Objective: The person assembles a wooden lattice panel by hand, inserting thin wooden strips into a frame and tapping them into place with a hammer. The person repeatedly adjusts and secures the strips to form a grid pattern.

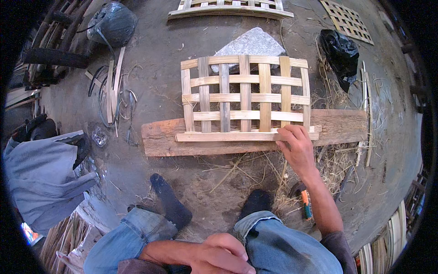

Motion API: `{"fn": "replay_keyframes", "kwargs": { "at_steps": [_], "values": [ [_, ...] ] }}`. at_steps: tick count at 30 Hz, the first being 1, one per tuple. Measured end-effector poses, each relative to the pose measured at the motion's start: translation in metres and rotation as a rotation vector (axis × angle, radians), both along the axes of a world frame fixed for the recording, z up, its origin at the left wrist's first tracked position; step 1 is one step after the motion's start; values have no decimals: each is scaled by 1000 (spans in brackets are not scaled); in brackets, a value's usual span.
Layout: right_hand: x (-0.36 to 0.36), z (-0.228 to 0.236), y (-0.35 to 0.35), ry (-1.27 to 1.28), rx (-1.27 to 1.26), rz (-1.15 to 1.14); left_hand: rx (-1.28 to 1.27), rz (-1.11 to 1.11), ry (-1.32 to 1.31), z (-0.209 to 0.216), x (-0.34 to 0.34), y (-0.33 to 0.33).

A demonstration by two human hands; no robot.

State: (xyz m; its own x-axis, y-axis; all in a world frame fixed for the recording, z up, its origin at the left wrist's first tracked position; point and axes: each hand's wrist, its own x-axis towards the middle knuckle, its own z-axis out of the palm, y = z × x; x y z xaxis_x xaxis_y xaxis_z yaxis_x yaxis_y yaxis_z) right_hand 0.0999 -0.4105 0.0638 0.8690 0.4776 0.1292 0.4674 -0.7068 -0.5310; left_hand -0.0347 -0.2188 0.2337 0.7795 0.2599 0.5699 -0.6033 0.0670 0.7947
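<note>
Grey floor (155, 45) | right fingers (299, 132) pinch woven lattice (245, 97) | left fingers (230, 261): cannot tell | orange-green handle (305, 203), any lettering unreadable

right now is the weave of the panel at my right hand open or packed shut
Open: the strips of the woven panel leave gaps, and the pale stone, the brown plank and the floor show through them.

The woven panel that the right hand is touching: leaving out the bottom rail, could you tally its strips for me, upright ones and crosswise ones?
Upright strips: 7
Cross strips above the bottom rail: 4
Total strips in the woven panel, rail left out: 11
</note>
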Motion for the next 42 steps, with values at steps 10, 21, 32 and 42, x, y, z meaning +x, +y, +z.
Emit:
{"fn": "replay_keyframes", "kwargs": {
  "at_steps": [10,21,32,42],
  "values": [
    [42,-15,-60,127,44,-439,724,590,722,-162,94,149],
    [89,-30,-58,408,294,-407,350,36,1090,-212,129,188],
    [20,20,-3,41,-50,103,238,-124,1002,-218,122,204],
    [86,-43,-58,308,124,-420,126,-144,1170,-219,134,199]
  ]
}}
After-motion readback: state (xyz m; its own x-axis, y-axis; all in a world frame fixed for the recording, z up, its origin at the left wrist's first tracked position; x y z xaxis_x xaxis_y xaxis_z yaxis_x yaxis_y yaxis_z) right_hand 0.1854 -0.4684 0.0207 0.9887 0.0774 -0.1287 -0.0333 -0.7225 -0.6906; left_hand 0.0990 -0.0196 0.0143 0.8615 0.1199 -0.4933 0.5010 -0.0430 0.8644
